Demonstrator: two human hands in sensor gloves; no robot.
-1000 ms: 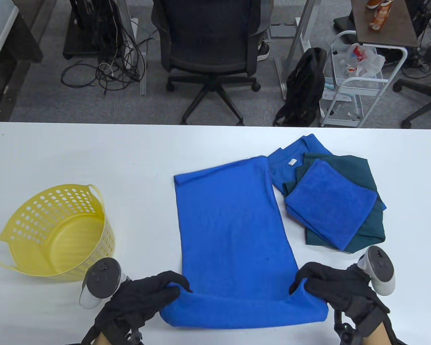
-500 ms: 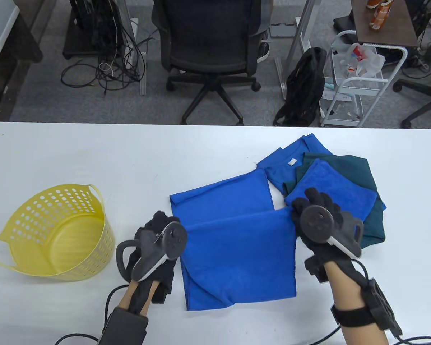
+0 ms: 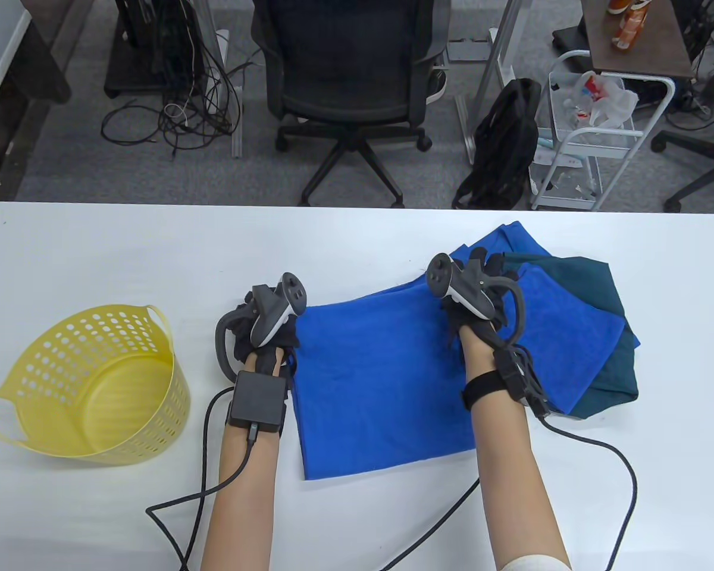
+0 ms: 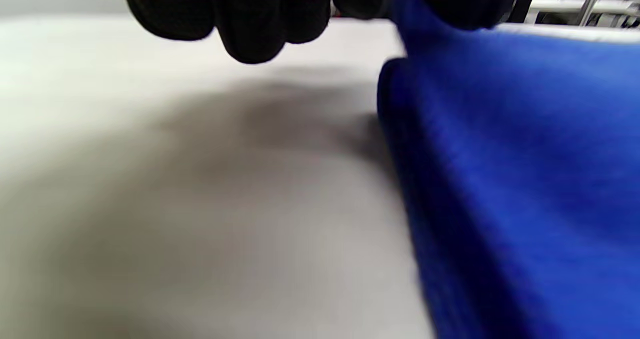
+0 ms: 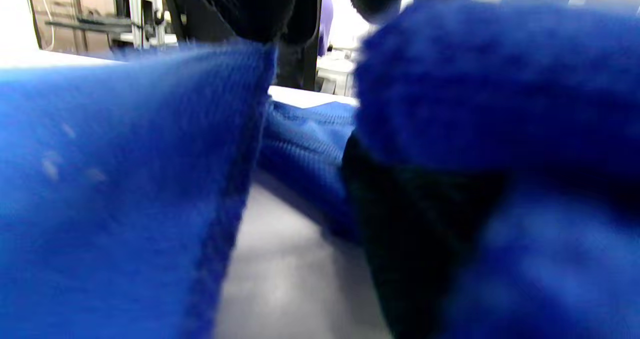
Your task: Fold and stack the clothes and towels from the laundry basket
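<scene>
Table view: both hands, left hand (image 3: 262, 324) and right hand (image 3: 476, 291), grip towel (image 3: 381, 380) far corners.

No legible text, label, brand, number or sign in any view. Orange packages (image 3: 628, 24) on the brown side table (image 3: 648, 50) in the table view carry print, too small to read. Both wrist views are blurred; nothing written shows there.

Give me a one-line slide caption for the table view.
Left hand and right hand at the far corners of a folded blue towel, yellow basket left, folded stack right.
</scene>
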